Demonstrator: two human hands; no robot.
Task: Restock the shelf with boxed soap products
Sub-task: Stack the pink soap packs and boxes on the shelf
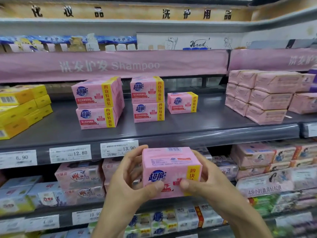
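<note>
The restocking looks partly done. Above the 13.90 price tag (119, 148), on the dark shelf (171, 133), stand two stacks of pink soap boxes, each two high: the left stack (97, 102) is above and left of the tag, the middle stack (147, 98) above and slightly right of it. Farther right of the tag sits a single box (182, 102) with bare shelf around it, so there seems to be room for more.

One further pink box, the held box (171, 170), is not yet placed. It is in the air just below and right of the tag. The left hand (125, 182) grips its left side and the right hand (211, 182) its right side. Both thumbs press on the printed front face, near each other but apart. The other fingers (133, 156) curl round the sides toward the back, pinching the box. Both forearms angle up toward the tag.
</note>
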